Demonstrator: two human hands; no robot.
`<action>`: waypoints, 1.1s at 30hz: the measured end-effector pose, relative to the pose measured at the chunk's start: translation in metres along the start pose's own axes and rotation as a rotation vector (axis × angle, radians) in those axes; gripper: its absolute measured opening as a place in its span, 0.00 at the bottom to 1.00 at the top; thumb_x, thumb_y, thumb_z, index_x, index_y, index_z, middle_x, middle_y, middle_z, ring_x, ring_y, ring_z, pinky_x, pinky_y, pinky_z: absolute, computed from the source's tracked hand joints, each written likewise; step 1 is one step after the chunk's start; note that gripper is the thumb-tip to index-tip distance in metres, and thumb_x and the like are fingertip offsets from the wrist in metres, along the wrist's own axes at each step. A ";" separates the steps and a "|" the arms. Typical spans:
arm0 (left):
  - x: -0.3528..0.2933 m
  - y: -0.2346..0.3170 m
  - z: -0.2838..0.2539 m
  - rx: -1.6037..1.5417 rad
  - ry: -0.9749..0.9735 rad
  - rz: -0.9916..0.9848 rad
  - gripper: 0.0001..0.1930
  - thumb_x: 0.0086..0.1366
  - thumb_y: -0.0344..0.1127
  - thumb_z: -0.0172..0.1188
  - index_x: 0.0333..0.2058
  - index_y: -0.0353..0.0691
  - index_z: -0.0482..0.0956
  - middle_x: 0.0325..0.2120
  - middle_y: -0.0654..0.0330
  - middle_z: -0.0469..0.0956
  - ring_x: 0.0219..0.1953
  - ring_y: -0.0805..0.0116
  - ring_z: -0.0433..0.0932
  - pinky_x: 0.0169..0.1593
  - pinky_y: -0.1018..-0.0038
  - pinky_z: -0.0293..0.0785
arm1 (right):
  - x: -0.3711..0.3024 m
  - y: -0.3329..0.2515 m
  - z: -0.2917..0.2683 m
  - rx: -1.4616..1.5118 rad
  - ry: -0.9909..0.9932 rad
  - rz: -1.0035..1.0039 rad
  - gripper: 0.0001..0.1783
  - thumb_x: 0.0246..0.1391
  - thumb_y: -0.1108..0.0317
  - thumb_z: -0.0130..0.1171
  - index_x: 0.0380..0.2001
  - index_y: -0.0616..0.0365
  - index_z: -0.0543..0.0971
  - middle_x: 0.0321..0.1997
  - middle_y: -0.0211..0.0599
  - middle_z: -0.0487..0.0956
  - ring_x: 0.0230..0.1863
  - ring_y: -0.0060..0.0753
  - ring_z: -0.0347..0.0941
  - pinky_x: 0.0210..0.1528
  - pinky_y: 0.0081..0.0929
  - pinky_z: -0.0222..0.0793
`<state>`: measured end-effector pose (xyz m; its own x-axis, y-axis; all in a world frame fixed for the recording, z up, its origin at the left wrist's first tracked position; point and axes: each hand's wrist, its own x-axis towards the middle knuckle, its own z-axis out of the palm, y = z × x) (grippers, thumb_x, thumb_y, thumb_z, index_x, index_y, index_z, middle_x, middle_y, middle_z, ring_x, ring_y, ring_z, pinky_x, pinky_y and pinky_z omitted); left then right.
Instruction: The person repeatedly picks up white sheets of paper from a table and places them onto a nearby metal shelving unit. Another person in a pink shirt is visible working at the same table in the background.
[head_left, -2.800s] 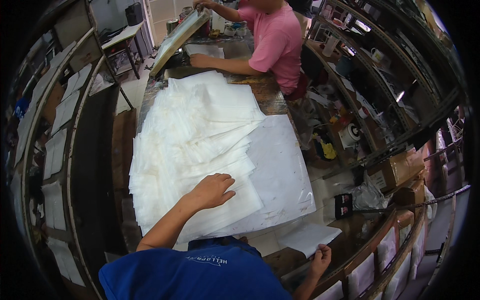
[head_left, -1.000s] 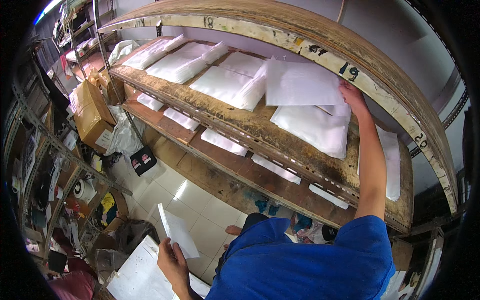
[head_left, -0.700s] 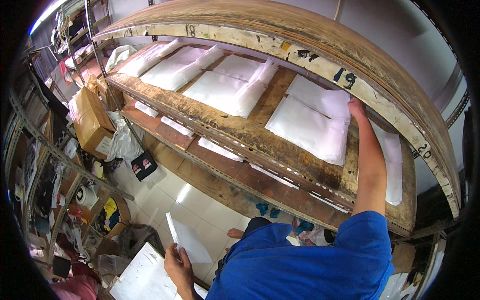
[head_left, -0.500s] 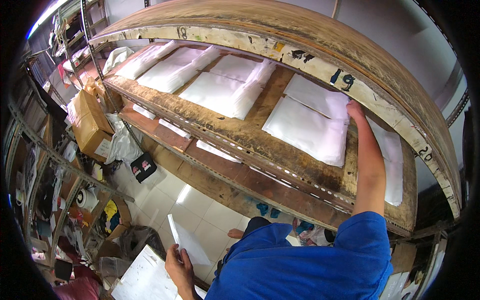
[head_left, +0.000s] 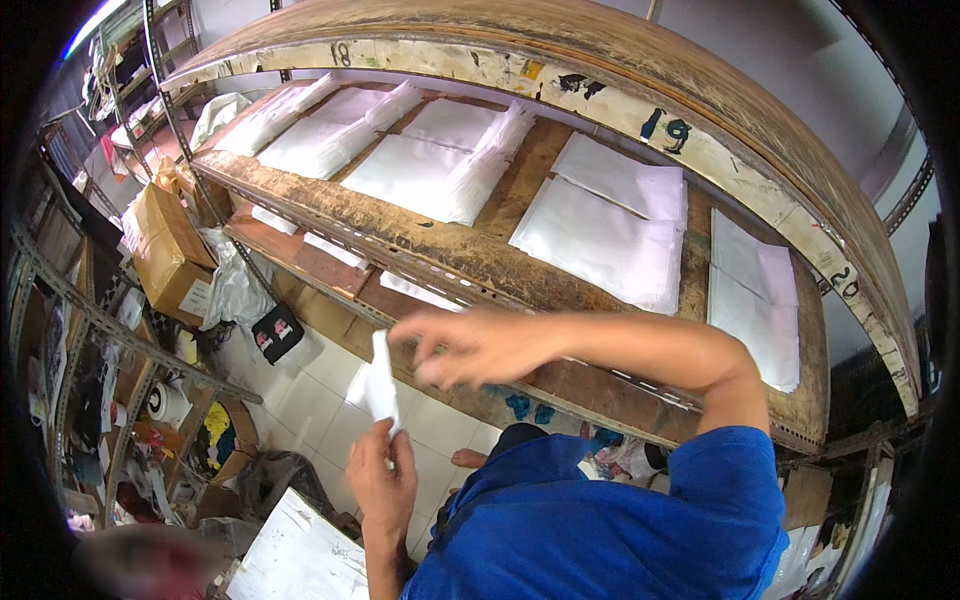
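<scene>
My left hand (head_left: 382, 480) grips the lower end of a thin folded bundle of white sheets (head_left: 381, 385), held upright over the floor. My right hand (head_left: 470, 345), smeared by motion, is beside the bundle's top with its fingers apart and nothing visible in them. Behind that arm, a stack of white sheets (head_left: 600, 240) lies on the worn wooden shelf (head_left: 505, 215). Another white stack (head_left: 750, 310) lies to its right. Several more white stacks, including a fanned one (head_left: 430, 170), line the shelf to the left.
A curved upper board (head_left: 620, 115) overhangs the shelf. At left are a cardboard box (head_left: 170, 255), a white plastic bag (head_left: 235, 275), a black pouch (head_left: 277, 333) and a cluttered metal rack (head_left: 110, 325). A white tabletop (head_left: 295, 550) stands at lower left.
My right hand has left the stack on the shelf and swung left to the bundle. My left hand has raised the bundle, which now shows narrower and more upright.
</scene>
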<state>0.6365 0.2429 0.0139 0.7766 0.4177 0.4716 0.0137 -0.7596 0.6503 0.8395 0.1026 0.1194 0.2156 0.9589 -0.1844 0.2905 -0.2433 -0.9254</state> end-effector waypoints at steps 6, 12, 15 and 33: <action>0.016 0.017 0.007 0.039 0.048 0.153 0.08 0.57 0.22 0.60 0.36 0.35 0.76 0.23 0.56 0.74 0.24 0.62 0.72 0.29 0.67 0.68 | 0.051 0.020 0.042 -0.206 0.208 -0.184 0.21 0.55 0.59 0.58 0.47 0.60 0.70 0.39 0.46 0.76 0.39 0.42 0.75 0.42 0.36 0.71; 0.020 0.022 0.011 0.029 0.106 0.244 0.10 0.54 0.22 0.62 0.36 0.35 0.76 0.22 0.58 0.73 0.24 0.62 0.70 0.30 0.67 0.65 | 0.049 0.023 0.040 -0.056 0.215 -0.082 0.15 0.53 0.66 0.58 0.42 0.61 0.71 0.37 0.41 0.75 0.38 0.32 0.74 0.40 0.29 0.70; 0.024 0.033 0.009 -0.051 0.042 0.266 0.14 0.52 0.23 0.63 0.39 0.34 0.75 0.22 0.59 0.72 0.23 0.63 0.69 0.31 0.68 0.64 | 0.043 0.026 0.031 -0.006 0.239 -0.147 0.12 0.54 0.68 0.56 0.41 0.62 0.71 0.37 0.40 0.75 0.38 0.30 0.73 0.40 0.28 0.69; -0.035 -0.043 0.006 0.066 -0.185 -0.049 0.13 0.55 0.30 0.62 0.41 0.36 0.77 0.24 0.58 0.74 0.24 0.62 0.71 0.33 0.67 0.65 | -0.226 0.160 -0.157 -0.287 1.276 0.445 0.18 0.51 0.69 0.58 0.44 0.60 0.66 0.31 0.35 0.74 0.26 0.27 0.69 0.28 0.27 0.66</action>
<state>0.6130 0.2578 -0.0340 0.8763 0.3613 0.3187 0.0914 -0.7741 0.6264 0.9835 -0.1760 0.0645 0.9911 0.0344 0.1283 0.1189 -0.6615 -0.7405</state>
